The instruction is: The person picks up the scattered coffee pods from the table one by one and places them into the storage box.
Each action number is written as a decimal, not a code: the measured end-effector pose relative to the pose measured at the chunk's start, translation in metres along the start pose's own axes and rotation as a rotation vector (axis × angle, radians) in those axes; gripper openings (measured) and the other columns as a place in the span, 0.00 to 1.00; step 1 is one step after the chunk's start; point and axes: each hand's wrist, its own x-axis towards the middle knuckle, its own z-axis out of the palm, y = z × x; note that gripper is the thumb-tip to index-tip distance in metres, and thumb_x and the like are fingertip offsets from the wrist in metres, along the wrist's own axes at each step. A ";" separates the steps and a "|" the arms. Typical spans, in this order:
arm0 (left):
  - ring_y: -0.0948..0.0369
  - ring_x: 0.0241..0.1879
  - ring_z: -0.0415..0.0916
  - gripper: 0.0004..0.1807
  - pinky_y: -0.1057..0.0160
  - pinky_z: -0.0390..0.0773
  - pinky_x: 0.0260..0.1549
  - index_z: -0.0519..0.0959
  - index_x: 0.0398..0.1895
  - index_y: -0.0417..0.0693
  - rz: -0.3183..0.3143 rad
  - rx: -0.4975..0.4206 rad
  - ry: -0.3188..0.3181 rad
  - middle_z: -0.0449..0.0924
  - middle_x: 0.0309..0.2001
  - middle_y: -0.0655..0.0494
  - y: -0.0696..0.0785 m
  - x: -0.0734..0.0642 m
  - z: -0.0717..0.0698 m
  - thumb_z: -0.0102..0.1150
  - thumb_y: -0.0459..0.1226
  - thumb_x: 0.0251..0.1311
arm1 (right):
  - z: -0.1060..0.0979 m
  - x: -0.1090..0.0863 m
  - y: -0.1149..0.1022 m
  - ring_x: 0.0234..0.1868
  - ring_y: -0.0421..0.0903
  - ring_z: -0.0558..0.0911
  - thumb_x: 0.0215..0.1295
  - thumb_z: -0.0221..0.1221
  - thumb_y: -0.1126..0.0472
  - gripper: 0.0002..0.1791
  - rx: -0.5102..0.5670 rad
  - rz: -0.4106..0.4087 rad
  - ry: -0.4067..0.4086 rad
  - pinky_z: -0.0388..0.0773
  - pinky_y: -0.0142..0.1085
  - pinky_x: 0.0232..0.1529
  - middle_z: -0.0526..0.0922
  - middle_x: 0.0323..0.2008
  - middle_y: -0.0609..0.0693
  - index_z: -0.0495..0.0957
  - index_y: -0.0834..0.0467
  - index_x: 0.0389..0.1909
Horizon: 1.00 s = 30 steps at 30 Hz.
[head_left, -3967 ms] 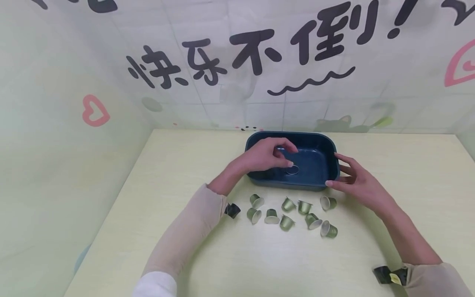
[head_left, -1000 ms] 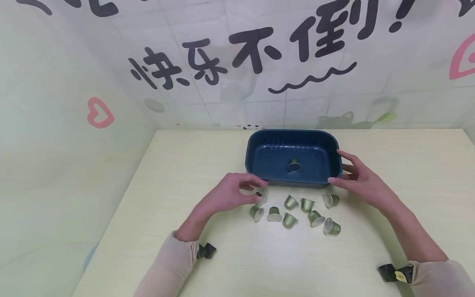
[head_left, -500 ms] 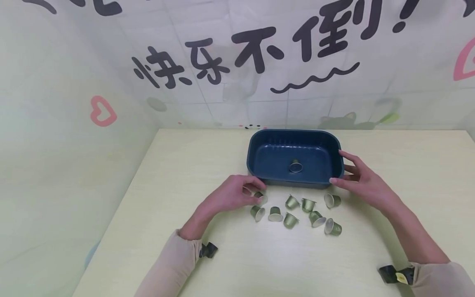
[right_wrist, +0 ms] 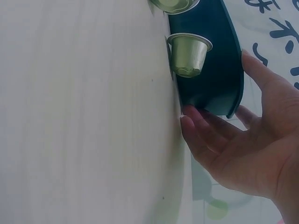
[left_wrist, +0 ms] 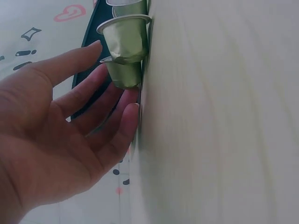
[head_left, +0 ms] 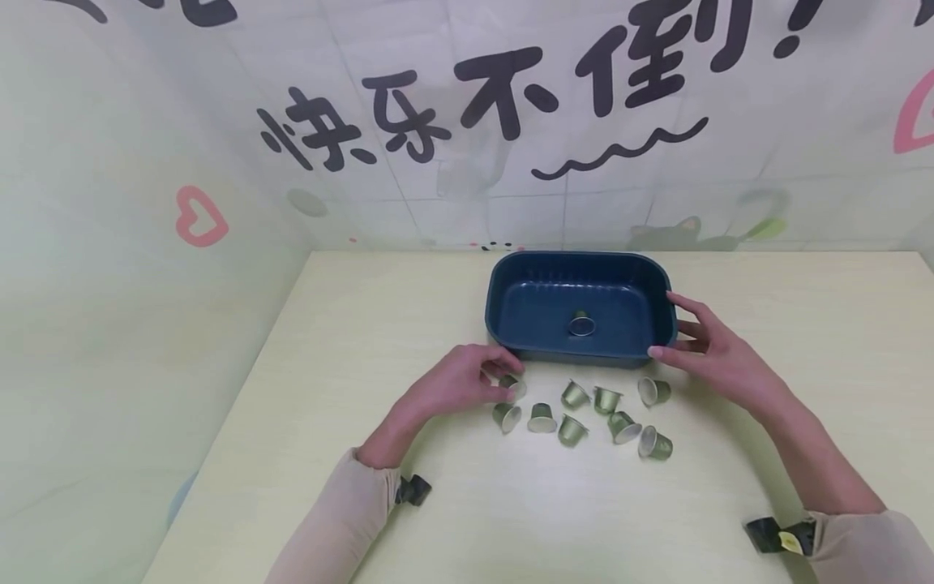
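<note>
L hand [head_left: 467, 381] is down low, thumb & fingers curved abt a green capsule [head_left: 519, 388] on the table [head_left: 547, 511]. Pinched or just flanked? Can't tell, thumb covers part of it. A 2nd capsule [head_left: 507, 418] sits right nxt to it, on the person's side of L thumb; touching or not, can't tell.

R hand [head_left: 722, 353] has the dk blue tray [head_left: 536, 312] by its R end: thumb at the near corner, fingers curled round the side wall. Tray lies btwn the hands, beyond L fingertips, flat on the table. Inside it, closer to R hand than L, one lone capsule [head_left: 581, 326], rim facing the person.

Seven more capsules [head_left: 571, 431] are scattered btwn the hands, person's side of the tray, tipped various ways. Closest to R hand: one [head_left: 653, 392] just below R thumb, lid turned twd L hand; another [head_left: 655, 444] is nearer the person, lid also twd L.

Behind each hand, a beige sleeve [head_left: 336, 515] w/ a small blk device [head_left: 413, 490] at the cuff; R one has a yellow tag [head_left: 790, 542]. Past both hands, a pale printed sheet [head_left: 409, 49] w/ big blk characters; a pink heart [head_left: 201, 216] up & left of L hand.
</note>
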 end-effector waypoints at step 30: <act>0.67 0.39 0.79 0.13 0.68 0.78 0.41 0.86 0.46 0.51 -0.055 0.015 -0.054 0.84 0.43 0.62 -0.002 0.000 0.001 0.72 0.35 0.56 | 0.000 0.000 0.000 0.67 0.69 0.67 0.66 0.64 0.45 0.51 0.007 -0.002 0.004 0.66 0.62 0.60 0.59 0.71 0.72 0.41 0.43 0.80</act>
